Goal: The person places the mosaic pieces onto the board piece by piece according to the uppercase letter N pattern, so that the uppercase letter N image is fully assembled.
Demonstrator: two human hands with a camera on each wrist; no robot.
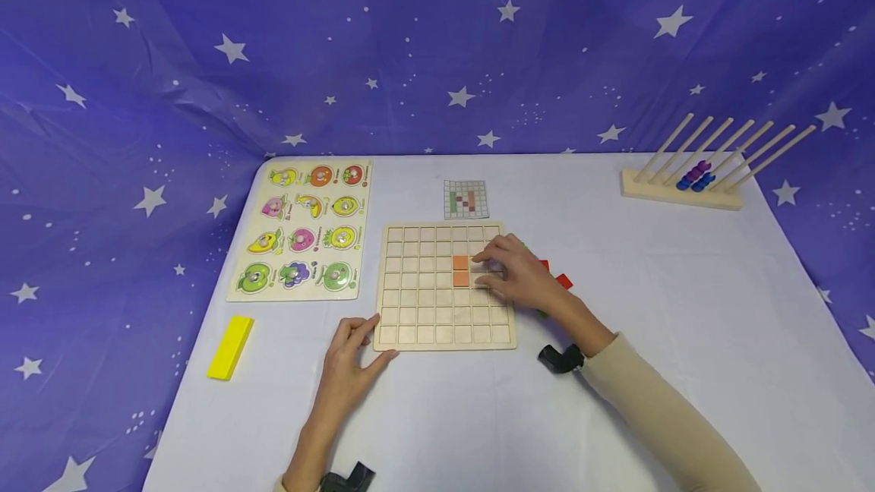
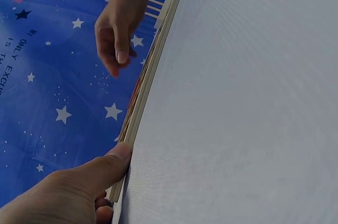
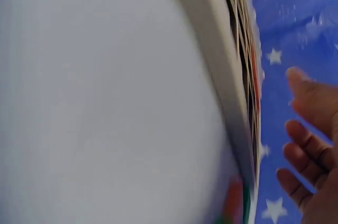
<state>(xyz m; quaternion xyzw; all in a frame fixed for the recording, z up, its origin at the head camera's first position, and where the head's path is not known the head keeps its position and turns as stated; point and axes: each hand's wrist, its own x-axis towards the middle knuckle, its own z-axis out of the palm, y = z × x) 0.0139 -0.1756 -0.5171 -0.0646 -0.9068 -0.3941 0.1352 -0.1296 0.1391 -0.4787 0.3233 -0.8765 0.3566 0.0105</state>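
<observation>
A square wooden grid board (image 1: 427, 298) lies on the white table, with two orange tiles (image 1: 461, 271) in neighbouring cells, one above the other. The left hand (image 1: 345, 374) holds the board's lower left corner; in the left wrist view the thumb of that hand (image 2: 68, 189) rests on the board edge (image 2: 145, 92). Just right of the orange tiles the right hand (image 1: 522, 275) hovers over the board, its fingers parted and loosely bent, with nothing seen between them. The right wrist view shows this hand (image 3: 317, 139) clear of the board edge (image 3: 227, 71). Red tiles (image 1: 563, 281) lie partly hidden behind it.
A small pattern card (image 1: 466, 199) lies beyond the board. On the left are a fruit puzzle board (image 1: 321, 291) and a yellow block (image 1: 231, 348). A wooden peg stand (image 1: 680, 192) with purple and blue beads stands at the back right.
</observation>
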